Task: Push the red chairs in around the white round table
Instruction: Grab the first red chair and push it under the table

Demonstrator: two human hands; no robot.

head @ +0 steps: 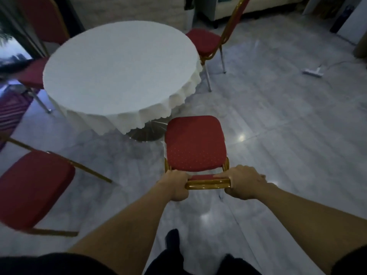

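Red padded chair [195,142], gilt frame

A white power strip [312,72] lies on the grey floor [278,135].

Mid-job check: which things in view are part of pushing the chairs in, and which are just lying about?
Part of the job:
held chair, both hands on its back rail: left hand, right hand
near-left chair
far-left chair
far-right chair
white round table

Lying about:
power strip on the floor
striped rug
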